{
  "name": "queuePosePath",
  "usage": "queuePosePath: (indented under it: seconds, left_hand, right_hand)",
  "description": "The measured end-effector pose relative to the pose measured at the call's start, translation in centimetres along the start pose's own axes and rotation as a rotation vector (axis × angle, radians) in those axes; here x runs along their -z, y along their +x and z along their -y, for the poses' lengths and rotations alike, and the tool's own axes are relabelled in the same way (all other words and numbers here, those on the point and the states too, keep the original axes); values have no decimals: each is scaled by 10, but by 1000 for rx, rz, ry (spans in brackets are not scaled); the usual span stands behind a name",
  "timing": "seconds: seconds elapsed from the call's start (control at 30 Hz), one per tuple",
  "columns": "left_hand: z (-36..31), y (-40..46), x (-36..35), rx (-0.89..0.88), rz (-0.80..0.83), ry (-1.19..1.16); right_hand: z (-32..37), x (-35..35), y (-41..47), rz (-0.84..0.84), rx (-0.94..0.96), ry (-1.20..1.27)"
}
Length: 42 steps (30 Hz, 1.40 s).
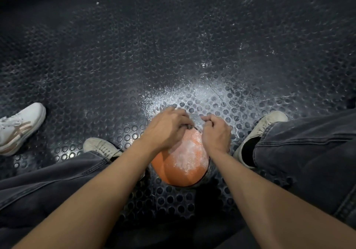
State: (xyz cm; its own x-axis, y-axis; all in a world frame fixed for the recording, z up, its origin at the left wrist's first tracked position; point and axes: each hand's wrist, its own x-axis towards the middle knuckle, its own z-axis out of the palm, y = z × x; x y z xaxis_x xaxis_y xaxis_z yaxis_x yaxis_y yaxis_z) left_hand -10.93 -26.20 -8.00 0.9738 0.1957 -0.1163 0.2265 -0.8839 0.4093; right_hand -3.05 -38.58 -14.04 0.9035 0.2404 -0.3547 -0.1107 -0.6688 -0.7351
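Between the shoes [100,146], on the studded floor [115,65], stands an orange bucket [163,171] with white powder [185,156]. The left hand [167,127] and the right hand [216,133] each pinch a wire [195,127] over its far rim.

The left hand [167,127] and right hand [216,133] hid the twelve o'clock rim of the orange container [181,164]; what their curled fingers held was too small to tell beyond a thin dark strip [195,127]. At nine o'clock, a white sneaker [17,127] was cut off by the edge.
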Motion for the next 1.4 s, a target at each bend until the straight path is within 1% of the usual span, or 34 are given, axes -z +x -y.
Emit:
queuePosePath:
  seconds: [0.1, 0.23, 0.27, 0.37, 0.47, 0.5, 0.53, 0.63, 0.67, 0.7, 0.8, 0.87, 0.9, 1.0, 1.1, 1.2, 1.23, 1.3, 1.37, 1.4]
  left_hand:
    - [8, -5, 2, 41, -64, -17]
    - [-10, 0, -5, -124, 7, 32]
    - [-5, 1, -3, -120, 0, 32]
    - [5, 3, 2, -24, -56, 22]
    - [-6, 1, -1, -97, 12, 4]
    - [-3, 0, 1, -86, 22, -14]
    - [6, 0, 4, -28, 2, -40]
    - [39, -10, 17, 292, -185, -182]
    - [44, -16, 21, 358, -218, -211]
    - [45, -23, 24, 385, -226, -232]
    - [34, -33, 23, 412, -174, -332]
    - [25, -29, 16, 421, -136, -390]
    - [20, -25, 13, 404, -127, -389]
    - [12, -20, 2, 317, -177, -306]
    - [10, -39, -8, 282, -262, -297]
    - [4, -56, -14, 218, -285, -284]
    - [1, -50, -14, 226, -291, -291]
    - [-3, -23, -11, 302, -309, -269]
    - [-4, -4, -9, 368, -274, -225]
    - [-3, -3, -10, 363, -252, -229]
  right_hand:
    - [4, -2, 3, 20, 10, -6]
    - [3, -2, 6, 28, 44, -36]
    - [3, -1, 5, 34, 43, -44]
    - [7, 0, 9, 42, 29, -46]
    - [4, 0, 12, 31, 12, -44]
    - [2, 0, 12, 26, 8, -43]
    - [-1, 0, 14, 28, 1, -38]
    - [5, 4, 21, 61, -44, -49]
    - [9, 5, 23, 65, -42, -50]
    - [13, 5, 21, 54, -17, -50]
    - [26, 0, 2, 8, 151, -80]
    - [26, -6, -13, 46, 286, -212]
    - [25, -7, -16, 60, 324, -273]
    - [24, -3, -9, 58, 306, -303]
    - [28, 2, -3, 59, 262, -297]
    - [31, 5, 0, 91, 260, -299]
    - [31, 6, 1, 104, 270, -298]
    - [32, 5, 3, 114, 278, -298]
    - [31, 4, 3, 97, 258, -308]
    - [30, 4, 3, 82, 250, -310]
